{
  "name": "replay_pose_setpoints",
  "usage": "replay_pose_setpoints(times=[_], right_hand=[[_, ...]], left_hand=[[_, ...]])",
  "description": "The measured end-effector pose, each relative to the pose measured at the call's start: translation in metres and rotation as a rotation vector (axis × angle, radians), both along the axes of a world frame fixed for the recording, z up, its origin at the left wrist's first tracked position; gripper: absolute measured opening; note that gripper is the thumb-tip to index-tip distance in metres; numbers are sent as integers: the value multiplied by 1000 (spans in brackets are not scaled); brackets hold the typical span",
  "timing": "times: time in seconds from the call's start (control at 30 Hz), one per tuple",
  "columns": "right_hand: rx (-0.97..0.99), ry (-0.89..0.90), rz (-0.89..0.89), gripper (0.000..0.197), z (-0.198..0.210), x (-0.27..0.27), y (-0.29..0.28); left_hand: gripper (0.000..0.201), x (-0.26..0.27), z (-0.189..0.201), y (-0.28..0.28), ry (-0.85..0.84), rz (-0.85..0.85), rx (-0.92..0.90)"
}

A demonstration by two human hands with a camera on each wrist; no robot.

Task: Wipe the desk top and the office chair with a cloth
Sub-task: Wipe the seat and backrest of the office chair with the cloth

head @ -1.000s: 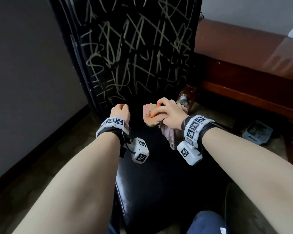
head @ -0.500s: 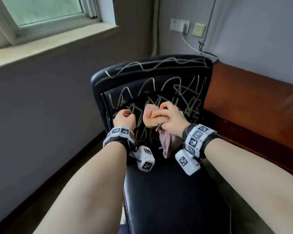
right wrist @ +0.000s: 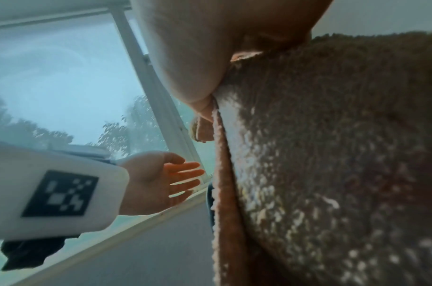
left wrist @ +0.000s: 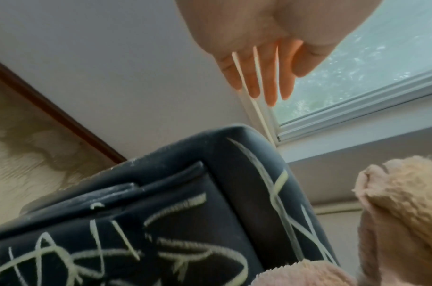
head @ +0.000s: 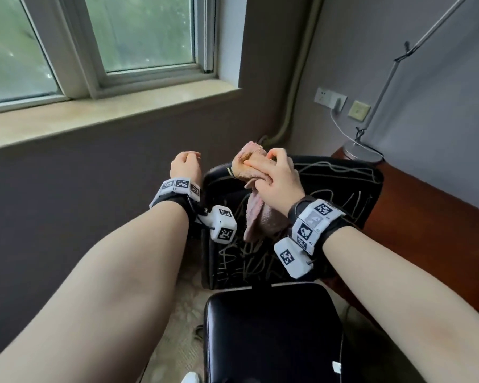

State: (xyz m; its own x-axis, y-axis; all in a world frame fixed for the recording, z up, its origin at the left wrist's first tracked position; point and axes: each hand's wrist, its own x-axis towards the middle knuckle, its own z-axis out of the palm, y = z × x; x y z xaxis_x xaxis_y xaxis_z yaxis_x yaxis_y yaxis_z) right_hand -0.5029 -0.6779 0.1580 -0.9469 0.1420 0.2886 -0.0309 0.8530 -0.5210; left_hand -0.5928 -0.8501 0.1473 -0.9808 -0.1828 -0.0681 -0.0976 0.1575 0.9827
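Note:
My right hand [head: 274, 172] grips a bunched pink cloth [head: 248, 164] at the top left corner of the office chair's backrest [head: 340, 194], which is black and covered in pale scribbles. A loose end of the cloth hangs down below my wrist. In the right wrist view the cloth [right wrist: 332, 154] fills the right side under my palm. My left hand [head: 186, 161] hovers just left of the backrest, holding nothing. Its fingers [left wrist: 261, 77] are straight and relaxed above the backrest's corner [left wrist: 234, 154]. The desk top [head: 432, 222] lies to the right.
The chair's black seat [head: 271, 335] is below my forearms. A lamp base [head: 362, 154] stands on the desk's far corner, with a cable to the wall sockets [head: 329, 98]. A windowsill [head: 108, 114] and a window are on the left wall.
Both hands have risen from low on the backrest to its top edge, the right hand still gripping the cloth. My view has lifted, so the window now shows.

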Motion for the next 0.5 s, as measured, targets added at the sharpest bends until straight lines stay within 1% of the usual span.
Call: replay_pose_setpoints(times=[0.03,0.1,0.13,0.2,0.33,0.43,0.5], right_hand=[[54,-9,25,49,2,-8,-8],[209,-39,73,48,9,-21,-26],[289,-45,95,48,12,-28,-35],[416,-56,135,49,15,-43,-52],[610,-171,190,45,9,-64,-71],[679,-196,191,42,6,-71,-67],[674,-197,182,43,6,-72,-60]], left_hand=[[27,-8,-3,-5,-75,-30,56],[47,-22,-8,-12,-228,-73,237],[55,-28,-10,-15,-266,-101,284],[63,-37,-15,-17,-314,-166,300],[64,-50,-28,-11,-395,-191,249],[68,-49,-36,-4,-422,-183,185],[73,-45,-41,0,-433,-180,213]])
